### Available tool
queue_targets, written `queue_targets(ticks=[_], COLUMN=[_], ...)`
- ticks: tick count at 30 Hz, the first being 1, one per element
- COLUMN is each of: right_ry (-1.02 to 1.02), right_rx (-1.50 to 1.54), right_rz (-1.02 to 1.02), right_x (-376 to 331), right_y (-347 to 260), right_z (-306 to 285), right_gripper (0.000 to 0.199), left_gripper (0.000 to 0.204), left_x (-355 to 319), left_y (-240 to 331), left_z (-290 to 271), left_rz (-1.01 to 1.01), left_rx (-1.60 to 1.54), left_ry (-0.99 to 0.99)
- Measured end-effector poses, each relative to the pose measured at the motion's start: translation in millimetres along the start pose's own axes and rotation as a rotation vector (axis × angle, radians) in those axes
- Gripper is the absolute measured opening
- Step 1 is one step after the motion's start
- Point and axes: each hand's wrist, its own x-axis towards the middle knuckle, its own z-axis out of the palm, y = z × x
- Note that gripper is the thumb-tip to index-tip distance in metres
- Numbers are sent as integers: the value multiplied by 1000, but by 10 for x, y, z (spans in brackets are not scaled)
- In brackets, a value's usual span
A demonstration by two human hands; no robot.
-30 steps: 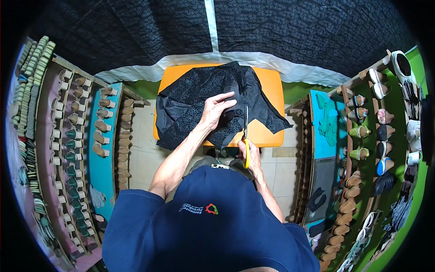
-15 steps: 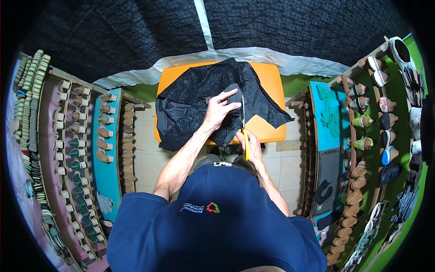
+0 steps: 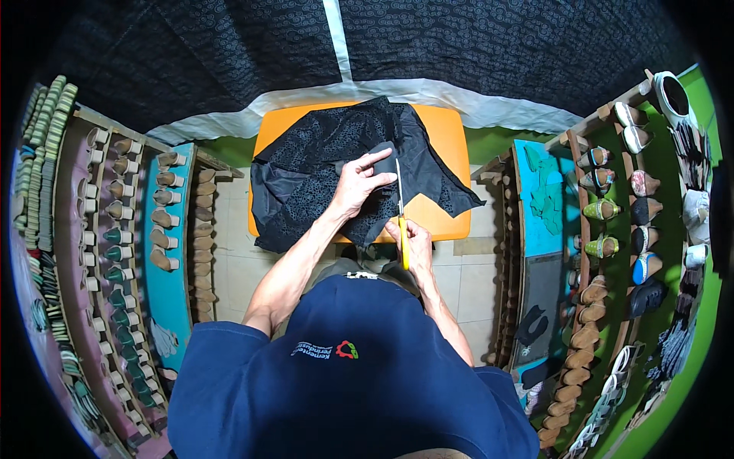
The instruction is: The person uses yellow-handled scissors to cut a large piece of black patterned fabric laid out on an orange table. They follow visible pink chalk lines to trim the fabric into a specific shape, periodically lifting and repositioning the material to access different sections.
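Note:
Black patterned fabric (image 3: 306,164) lies rumpled over an orange table (image 3: 447,141), its plain dark side turned up on the right. My left hand (image 3: 358,186) grips the fabric near its middle, with index finger and thumb over a small dark grey piece (image 3: 387,157) with a rounded end. In my right hand (image 3: 417,246) is a pair of scissors (image 3: 404,239) with yellow handles. Its blades point away from me and lie along the right edge of the grey piece, close by my left fingertips. What is under the left palm is hidden.
Racks of shoe lasts (image 3: 163,218) stand to the left, with stacked striped soles (image 3: 42,164) beyond. On the right, more racks hold shoes (image 3: 604,208) and brown lasts (image 3: 582,336), beside a blue panel with green scraps (image 3: 544,191). A dark patterned curtain (image 3: 229,61) hangs behind the table.
The scissors have turned slightly, and their blades look closer together. Both hands keep nearly the same place on the fabric. The whole view has shifted a little.

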Motion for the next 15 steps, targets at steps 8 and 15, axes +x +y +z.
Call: queue_targets(ticks=[8,15], right_ry=[-45,-41], right_rx=[9,44], right_rz=[-31,-39], right_x=[46,100], right_y=[111,79], right_z=[22,30], right_gripper=[50,48], left_gripper=[58,62], left_x=[-21,-65], left_y=[98,30], left_z=[74,87], left_rz=[-36,-3], left_rx=[-78,-35], left_ry=[32,10])
